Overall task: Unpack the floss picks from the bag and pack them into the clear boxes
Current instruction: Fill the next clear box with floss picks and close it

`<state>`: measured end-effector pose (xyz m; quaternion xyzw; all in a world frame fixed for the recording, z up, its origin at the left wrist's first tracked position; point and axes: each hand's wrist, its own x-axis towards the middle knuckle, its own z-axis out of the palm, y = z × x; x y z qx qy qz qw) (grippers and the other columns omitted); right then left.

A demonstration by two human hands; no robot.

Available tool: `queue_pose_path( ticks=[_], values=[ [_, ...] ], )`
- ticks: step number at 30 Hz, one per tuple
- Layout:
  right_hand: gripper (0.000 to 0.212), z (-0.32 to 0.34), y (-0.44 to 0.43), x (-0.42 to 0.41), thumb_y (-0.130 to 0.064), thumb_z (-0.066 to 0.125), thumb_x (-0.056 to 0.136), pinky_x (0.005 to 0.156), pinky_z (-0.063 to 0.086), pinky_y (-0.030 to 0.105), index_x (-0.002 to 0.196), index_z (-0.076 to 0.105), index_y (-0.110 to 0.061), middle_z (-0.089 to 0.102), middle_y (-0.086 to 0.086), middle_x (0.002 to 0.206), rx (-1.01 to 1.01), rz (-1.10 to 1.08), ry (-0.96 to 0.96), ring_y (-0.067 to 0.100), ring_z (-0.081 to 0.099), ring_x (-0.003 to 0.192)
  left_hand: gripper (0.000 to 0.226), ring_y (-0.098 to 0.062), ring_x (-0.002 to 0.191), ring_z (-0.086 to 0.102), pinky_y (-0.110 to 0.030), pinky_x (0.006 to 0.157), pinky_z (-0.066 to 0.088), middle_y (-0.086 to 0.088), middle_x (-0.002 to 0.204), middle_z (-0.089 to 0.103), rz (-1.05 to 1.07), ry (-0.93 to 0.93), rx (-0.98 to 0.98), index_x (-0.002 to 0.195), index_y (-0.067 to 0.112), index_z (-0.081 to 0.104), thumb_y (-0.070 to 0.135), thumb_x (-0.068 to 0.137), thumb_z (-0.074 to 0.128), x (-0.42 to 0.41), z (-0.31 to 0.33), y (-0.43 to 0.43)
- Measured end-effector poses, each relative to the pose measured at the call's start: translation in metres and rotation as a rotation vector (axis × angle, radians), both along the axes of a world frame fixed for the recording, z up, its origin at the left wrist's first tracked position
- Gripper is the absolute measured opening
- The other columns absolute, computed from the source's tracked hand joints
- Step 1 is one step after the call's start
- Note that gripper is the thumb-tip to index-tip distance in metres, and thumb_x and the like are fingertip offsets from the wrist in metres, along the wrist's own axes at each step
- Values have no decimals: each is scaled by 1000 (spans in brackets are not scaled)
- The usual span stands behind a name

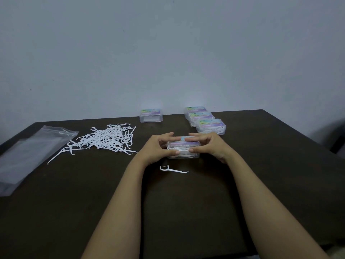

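A clear box [183,151] full of white floss picks sits in the middle of the dark table [205,202], its lid down. My left hand [158,148] grips its left end and my right hand [209,144] grips its right end, fingers over the lid and thumbs on the front wall. One loose floss pick [173,170] lies just in front of the box. A pile of white floss picks [106,139] lies to the left. The flat clear plastic bag [28,152] rests at the far left.
Three closed filled boxes [205,118] stand in a row at the back right. One clear box [151,115] with no picks visible inside stands at the back centre by the wall. The table's back edge meets a pale wall.
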<state>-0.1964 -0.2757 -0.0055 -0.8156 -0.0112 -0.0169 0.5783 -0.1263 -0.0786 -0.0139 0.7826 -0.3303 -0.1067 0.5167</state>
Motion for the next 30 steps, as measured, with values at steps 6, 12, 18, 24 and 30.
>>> queue_pose_path(
  ticks=[6, 12, 18, 24, 30],
  values=[
    [40, 1, -2, -1, -1, 72, 74, 94, 46, 23, 106, 67, -23, 49, 5, 137, 35, -9, 9, 10, 50, 115, 53, -12, 116, 52, -16, 94, 42, -8, 135, 50, 12, 2, -28, 120, 9, 60, -1, 70, 75, 0, 0, 0],
    [41, 2, -3, -2, 0, 72, 74, 102, 41, 28, 107, 66, -23, 48, 6, 138, 27, 11, 18, 7, 47, 118, 53, -9, 101, 54, -4, 83, 43, -3, 115, 54, 59, -100, -12, 116, 10, 64, 5, 66, 80, 0, -3, -6],
    [41, 3, -3, -3, 2, 69, 75, 101, 42, 27, 110, 65, -19, 48, 6, 138, 40, 1, 26, 10, 45, 123, 47, -8, 102, 52, -12, 86, 41, 4, 108, 53, 111, -190, 20, 106, 26, 67, 17, 63, 83, -2, -4, -8],
    [40, 3, -9, -6, -1, 69, 77, 84, 45, 15, 110, 64, -24, 49, 4, 136, -14, -25, 3, 2, 47, 110, 54, -5, 103, 46, -18, 89, 40, 5, 110, 47, 118, -379, 157, 123, 19, 60, 30, 74, 76, -7, -5, -16],
    [39, 0, -19, -6, -1, 71, 76, 76, 46, 6, 111, 66, -18, 53, 2, 133, -65, -63, -17, -3, 52, 97, 49, -7, 112, 40, -32, 99, 40, 11, 110, 41, 38, -463, 254, 123, 30, 59, 38, 76, 72, -7, -6, -20]
  ],
)
